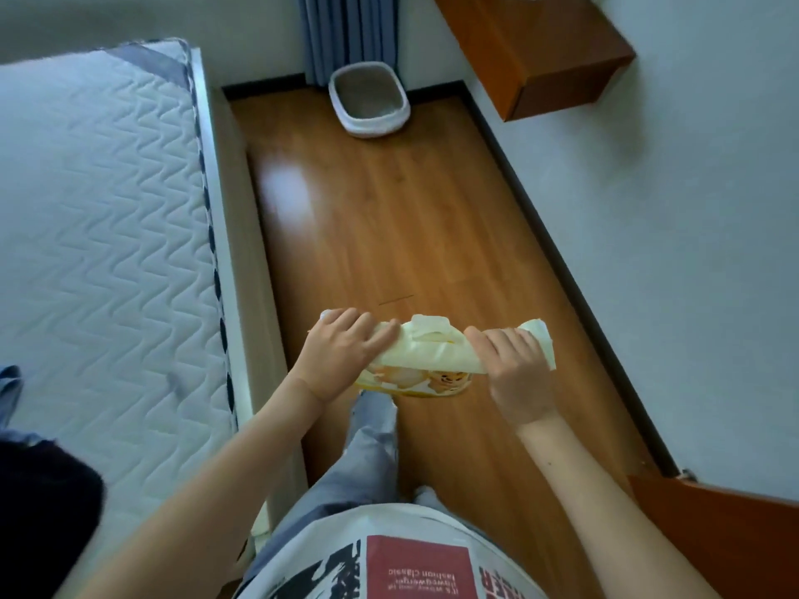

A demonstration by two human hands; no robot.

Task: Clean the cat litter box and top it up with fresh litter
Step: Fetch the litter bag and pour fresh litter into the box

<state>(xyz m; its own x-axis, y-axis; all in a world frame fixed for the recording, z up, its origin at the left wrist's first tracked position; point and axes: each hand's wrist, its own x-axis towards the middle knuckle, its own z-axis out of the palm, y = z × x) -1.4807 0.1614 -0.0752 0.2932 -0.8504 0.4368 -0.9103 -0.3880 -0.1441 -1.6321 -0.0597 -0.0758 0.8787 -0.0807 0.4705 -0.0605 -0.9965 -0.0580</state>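
Straight ahead across the wood floor point(389, 218), against the far wall by the blue curtain point(346, 32): litter box point(369, 99), well apart from both hands. Left hand point(341, 352) and right hand point(514, 365) gripping the litter bag point(428, 352) crosswise, equally near. Mattress point(99, 218) left, wooden cabinet point(536, 49) right.

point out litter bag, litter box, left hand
litter bag point(426, 354): head view, on its pale rolled top.
litter box point(378, 125): head view, on its white front wall.
left hand point(341, 354): head view, on the back of the hand.
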